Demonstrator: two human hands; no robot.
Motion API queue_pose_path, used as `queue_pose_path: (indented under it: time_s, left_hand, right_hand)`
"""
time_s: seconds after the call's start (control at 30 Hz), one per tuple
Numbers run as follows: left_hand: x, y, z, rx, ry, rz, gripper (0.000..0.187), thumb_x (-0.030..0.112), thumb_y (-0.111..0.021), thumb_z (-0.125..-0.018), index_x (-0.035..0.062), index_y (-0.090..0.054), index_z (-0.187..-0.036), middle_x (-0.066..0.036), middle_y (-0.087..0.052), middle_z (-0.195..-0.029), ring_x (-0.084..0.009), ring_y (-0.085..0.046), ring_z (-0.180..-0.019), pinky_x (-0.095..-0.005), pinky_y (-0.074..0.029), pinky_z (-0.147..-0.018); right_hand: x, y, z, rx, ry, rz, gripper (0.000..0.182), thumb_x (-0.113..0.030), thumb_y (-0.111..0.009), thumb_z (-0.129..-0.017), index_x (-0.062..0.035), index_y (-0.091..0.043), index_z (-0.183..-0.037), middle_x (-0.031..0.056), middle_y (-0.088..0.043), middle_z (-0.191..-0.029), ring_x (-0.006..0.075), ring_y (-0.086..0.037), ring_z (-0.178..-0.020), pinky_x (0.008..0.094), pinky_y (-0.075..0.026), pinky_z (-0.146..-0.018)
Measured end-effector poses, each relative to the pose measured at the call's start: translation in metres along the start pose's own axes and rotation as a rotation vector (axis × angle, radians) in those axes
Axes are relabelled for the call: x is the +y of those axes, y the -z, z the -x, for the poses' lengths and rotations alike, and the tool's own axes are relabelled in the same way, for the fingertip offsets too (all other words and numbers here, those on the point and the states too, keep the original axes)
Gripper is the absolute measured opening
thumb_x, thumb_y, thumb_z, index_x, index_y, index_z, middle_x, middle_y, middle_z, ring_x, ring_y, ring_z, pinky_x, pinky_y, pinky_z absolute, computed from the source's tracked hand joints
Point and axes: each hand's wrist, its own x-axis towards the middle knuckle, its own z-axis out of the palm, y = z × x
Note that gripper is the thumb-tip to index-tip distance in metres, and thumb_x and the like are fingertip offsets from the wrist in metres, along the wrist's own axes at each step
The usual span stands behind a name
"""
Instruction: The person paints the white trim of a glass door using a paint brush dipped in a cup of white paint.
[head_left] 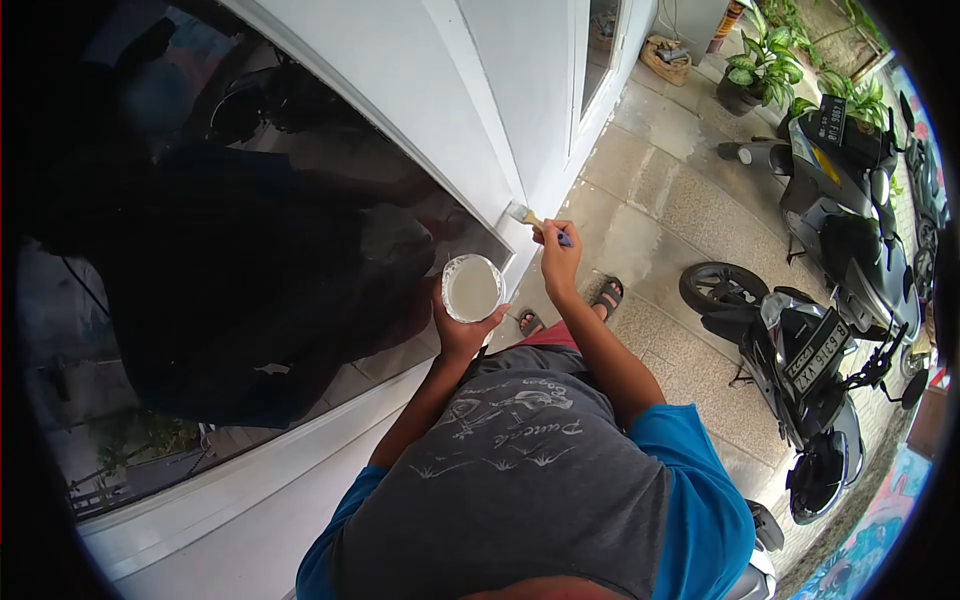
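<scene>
My left hand [463, 332] is wrapped round a round tub [473, 288] of pale, whitish paint, held upright beside the dark glass pane [250, 240]. In my right hand [561, 262] is a paintbrush [531, 217], gripped by its wooden and purple handle. Its bristles, pale at the tip, touch or nearly touch the white frame [480, 150] near the lower corner of the glass. The brush is to the upper right of the tub, apart from it.
Tiled paving [660, 250] lies below, where my sandalled feet [607, 297] stand. Two motorbikes [800, 360] are parked at the right. A potted plant [765, 75] and a brown bag [665, 60] stand near the wall at the top.
</scene>
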Motion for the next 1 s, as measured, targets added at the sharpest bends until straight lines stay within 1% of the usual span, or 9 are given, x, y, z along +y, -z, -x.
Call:
queue_pose_path:
  time_s: [0.1,0.2,0.27,0.4,0.47,0.63,0.67,0.73,1.0]
  left_hand:
    - [-0.001,0.002,0.001,0.003,-0.015,-0.019,0.104,0.012,-0.098,-0.066,0.0004,-0.032,-0.146,-0.018,-0.052,-0.14,-0.0283,-0.055,-0.129,-0.0434,-0.044,-0.11]
    - [-0.001,0.002,0.002,0.026,-0.045,-0.107,0.104,0.012,-0.097,-0.066,0.0008,-0.032,-0.146,-0.018,-0.052,-0.141,-0.0282,-0.054,-0.13,-0.0435,-0.043,-0.111]
    - [0.0,0.0,0.002,0.028,0.024,-0.014,0.105,0.011,-0.098,-0.065,0.0008,-0.032,-0.146,-0.018,-0.051,-0.141,-0.0283,-0.054,-0.13,-0.0435,-0.042,-0.112]
    - [0.003,-0.001,0.001,0.014,0.019,-0.016,0.106,0.01,-0.098,-0.065,0.0006,-0.031,-0.146,-0.018,-0.051,-0.141,-0.0282,-0.054,-0.13,-0.0432,-0.043,-0.111]
    - [0.003,-0.001,-0.002,0.005,-0.029,-0.101,0.106,0.014,-0.098,-0.065,0.0004,-0.031,-0.146,-0.02,-0.055,-0.135,-0.0301,-0.059,-0.123,-0.0439,-0.048,-0.104]
    - [0.0,-0.001,0.0,0.027,-0.066,-0.066,0.107,0.014,-0.098,-0.065,0.0006,-0.03,-0.146,-0.02,-0.055,-0.134,-0.0298,-0.059,-0.123,-0.0435,-0.049,-0.103]
    - [-0.002,0.0,0.0,0.024,-0.066,-0.061,0.107,0.014,-0.098,-0.065,0.0005,-0.03,-0.146,-0.02,-0.055,-0.134,-0.03,-0.059,-0.123,-0.0434,-0.049,-0.103]
    - [-0.004,-0.001,0.001,0.024,-0.068,-0.066,0.108,0.014,-0.099,-0.065,0.0005,-0.03,-0.146,-0.02,-0.055,-0.135,-0.0301,-0.059,-0.123,-0.0437,-0.048,-0.104]
    - [0.001,0.001,0.004,0.021,-0.014,-0.08,0.11,0.015,-0.098,-0.065,-0.0001,-0.029,-0.148,-0.021,-0.054,-0.137,-0.0309,-0.057,-0.127,-0.0452,-0.047,-0.106]
  right_hand:
    - [-0.089,-0.035,0.015,-0.115,0.113,-0.018,0.018,-0.016,-0.063,-0.103,0.0011,-0.062,-0.098,0.0087,-0.069,-0.084,0.0125,-0.068,-0.082,0.0257,-0.052,-0.075]
    - [-0.174,-0.064,0.034,-0.181,0.196,-0.133,0.019,-0.016,-0.063,-0.104,0.002,-0.061,-0.101,0.0113,-0.07,-0.091,0.0162,-0.07,-0.086,0.0285,-0.054,-0.08]
    - [-0.207,-0.077,0.04,-0.306,0.369,-0.428,0.018,-0.015,-0.061,-0.105,0.0031,-0.06,-0.105,0.0148,-0.069,-0.099,0.0213,-0.072,-0.09,0.0339,-0.057,-0.086]
    - [-0.188,-0.076,0.028,-0.356,0.33,-0.487,0.016,-0.012,-0.06,-0.105,0.0035,-0.058,-0.107,0.0169,-0.068,-0.105,0.0255,-0.073,-0.093,0.0384,-0.059,-0.089]
    - [-0.13,-0.059,0.019,-0.276,0.284,-0.443,0.016,-0.012,-0.06,-0.105,0.0029,-0.058,-0.106,0.0163,-0.068,-0.102,0.0257,-0.073,-0.091,0.0379,-0.06,-0.086]
    - [-0.028,-0.005,0.012,-0.055,0.031,-0.134,0.015,-0.013,-0.061,-0.103,0.0023,-0.059,-0.102,0.0154,-0.071,-0.093,0.0227,-0.074,-0.084,0.0337,-0.061,-0.08]
    - [-0.025,-0.002,0.012,0.026,-0.079,-0.045,0.015,-0.013,-0.06,-0.103,0.0022,-0.059,-0.101,0.0151,-0.072,-0.09,0.0214,-0.074,-0.082,0.0323,-0.061,-0.078]
    - [-0.02,-0.002,0.004,0.041,-0.041,0.004,0.015,-0.012,-0.06,-0.102,0.0024,-0.06,-0.1,0.0151,-0.073,-0.087,0.0197,-0.074,-0.078,0.0302,-0.061,-0.073]
    - [-0.23,-0.087,0.036,-0.278,0.366,-0.408,0.017,-0.013,-0.063,-0.104,0.0037,-0.059,-0.102,0.0164,-0.071,-0.093,0.0252,-0.076,-0.087,0.0337,-0.06,-0.082]
